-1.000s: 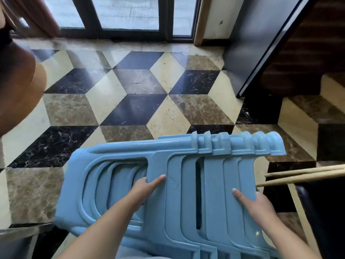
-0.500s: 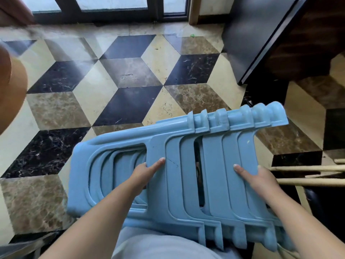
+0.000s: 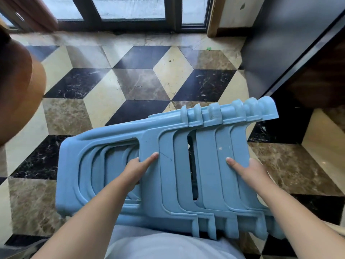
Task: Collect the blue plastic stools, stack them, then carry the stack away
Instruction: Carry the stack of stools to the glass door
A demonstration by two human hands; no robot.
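Observation:
A stack of several nested blue plastic stools [image 3: 207,146] lies on its side, carried in front of my waist above the floor. The seats point left and the legs run to the right. My left hand [image 3: 139,168] grips the edge of the outer stool's leg at the side opening, thumb on top and fingers hidden inside. On the right, my right hand [image 3: 246,170] holds the legs of the inner stools, thumb across their face and fingers wrapped behind the edge.
The floor [image 3: 141,83] is patterned marble in cream, brown and black diamonds. Dark-framed glass doors [image 3: 130,14] stand ahead. A dark panel [image 3: 291,45] and dark wooden furniture [image 3: 321,79] rise at the right. A rounded orange-brown object [image 3: 20,94] fills the left edge.
The stack has risen in the view and tilted, its right end higher. The wooden sticks at the right are no longer visible. Both hands keep the same grips.

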